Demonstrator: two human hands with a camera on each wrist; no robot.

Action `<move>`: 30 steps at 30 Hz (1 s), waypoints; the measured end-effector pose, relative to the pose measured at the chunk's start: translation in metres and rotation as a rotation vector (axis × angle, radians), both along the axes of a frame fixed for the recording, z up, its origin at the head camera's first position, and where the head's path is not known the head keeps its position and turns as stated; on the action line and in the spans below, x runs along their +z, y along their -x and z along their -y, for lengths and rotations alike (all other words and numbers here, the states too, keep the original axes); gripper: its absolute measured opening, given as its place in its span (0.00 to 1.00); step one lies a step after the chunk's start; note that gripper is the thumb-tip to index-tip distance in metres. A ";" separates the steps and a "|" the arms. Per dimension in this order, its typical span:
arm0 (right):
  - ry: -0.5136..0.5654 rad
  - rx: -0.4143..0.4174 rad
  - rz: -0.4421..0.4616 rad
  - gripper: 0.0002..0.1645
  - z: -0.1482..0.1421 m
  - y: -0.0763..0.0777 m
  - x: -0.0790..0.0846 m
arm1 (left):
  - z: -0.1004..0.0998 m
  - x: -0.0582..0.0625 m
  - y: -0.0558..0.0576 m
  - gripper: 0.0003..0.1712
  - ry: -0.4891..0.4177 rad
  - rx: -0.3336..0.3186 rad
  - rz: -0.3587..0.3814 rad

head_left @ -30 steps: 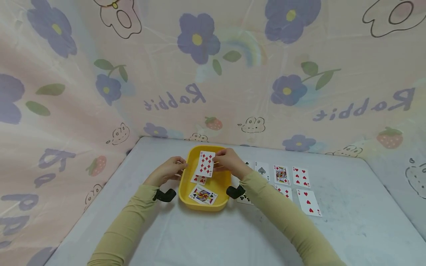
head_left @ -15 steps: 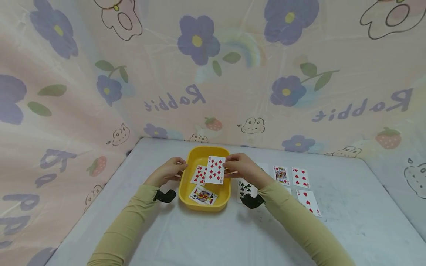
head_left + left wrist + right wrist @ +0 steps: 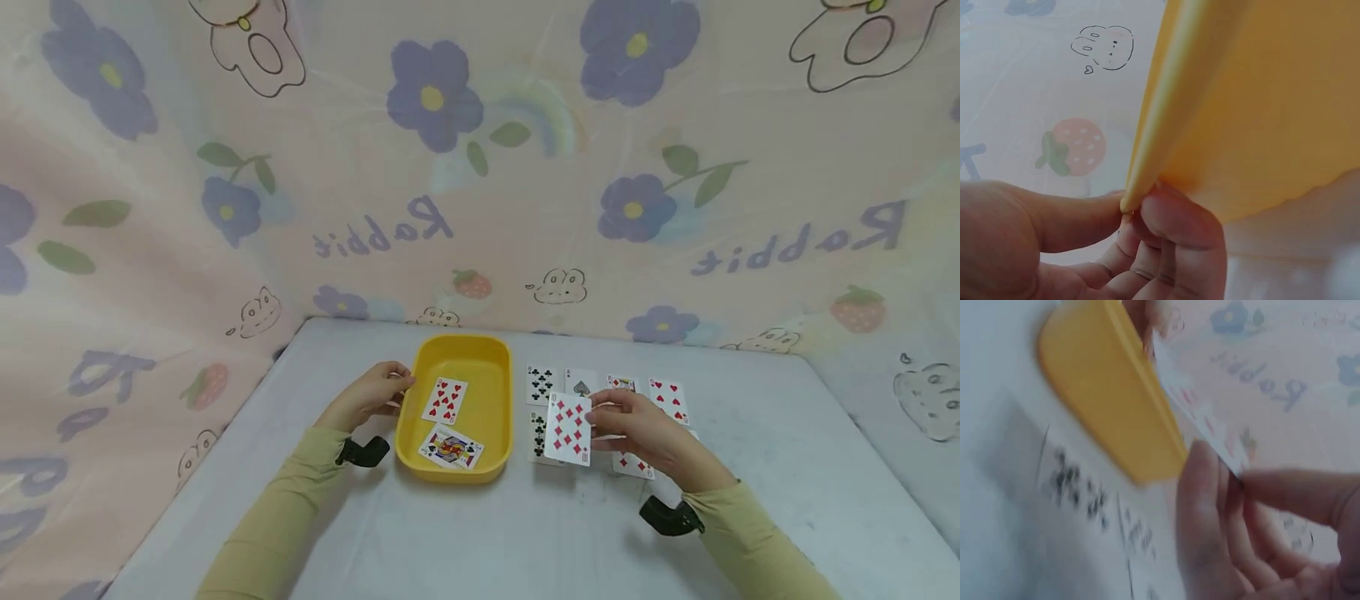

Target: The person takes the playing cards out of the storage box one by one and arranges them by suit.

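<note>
My right hand (image 3: 637,429) pinches a ten of diamonds playing card (image 3: 567,428) by its right edge, face up, above the cards laid out right of the tray. In the right wrist view that card (image 3: 1200,412) shows nearly edge-on between thumb and fingers. My left hand (image 3: 372,395) grips the left rim of the yellow tray (image 3: 500,417), thumb and fingers pinching it in the left wrist view. Inside the tray lie a hearts card (image 3: 445,401) and, nearer me, a jack of spades (image 3: 451,447) overlapping another card.
Two rows of face-up cards lie right of the tray: a clubs card (image 3: 540,385), an ace of spades (image 3: 580,382), a king (image 3: 621,382) and a six of hearts (image 3: 667,400) at the back. A diamonds card (image 3: 633,467) shows in front, partly covered by my right hand.
My right hand has lifted the ten of diamonds away from the tray and carried it right, over the laid-out cards. The left hand has stayed on the tray's rim. The head view has shifted slightly.
</note>
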State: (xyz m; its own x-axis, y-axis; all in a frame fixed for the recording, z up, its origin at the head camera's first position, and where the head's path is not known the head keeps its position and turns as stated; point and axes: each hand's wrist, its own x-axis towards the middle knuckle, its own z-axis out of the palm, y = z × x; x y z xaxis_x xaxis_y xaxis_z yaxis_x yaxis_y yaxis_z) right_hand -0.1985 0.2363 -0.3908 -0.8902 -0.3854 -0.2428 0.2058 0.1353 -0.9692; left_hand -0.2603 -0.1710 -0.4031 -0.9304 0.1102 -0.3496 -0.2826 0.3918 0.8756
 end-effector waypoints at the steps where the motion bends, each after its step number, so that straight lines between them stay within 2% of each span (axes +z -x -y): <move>1: -0.010 0.003 0.002 0.23 -0.007 -0.004 -0.003 | 0.001 -0.001 -0.001 0.12 0.000 -0.002 0.001; 10: -0.058 0.020 0.033 0.20 -0.061 -0.033 -0.024 | 0.001 -0.001 -0.001 0.12 -0.013 0.005 -0.007; 16: -0.103 0.047 0.056 0.24 -0.085 -0.051 -0.042 | 0.001 -0.003 0.001 0.12 -0.013 0.004 -0.004; 24: -0.299 -0.038 0.003 0.28 -0.095 -0.064 -0.051 | 0.001 0.000 0.000 0.12 -0.010 0.006 -0.012; 30: -0.381 -0.061 -0.012 0.27 -0.092 -0.066 -0.052 | 0.000 0.000 -0.002 0.12 -0.006 0.000 -0.012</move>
State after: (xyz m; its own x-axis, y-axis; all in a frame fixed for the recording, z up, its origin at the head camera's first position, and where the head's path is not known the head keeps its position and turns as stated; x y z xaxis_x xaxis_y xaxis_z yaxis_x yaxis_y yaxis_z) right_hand -0.1324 0.3283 -0.4432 -0.9124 -0.2159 -0.3476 0.2133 0.4739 -0.8543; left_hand -0.2586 -0.1710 -0.4034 -0.9346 0.1128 -0.3373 -0.2715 0.3863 0.8815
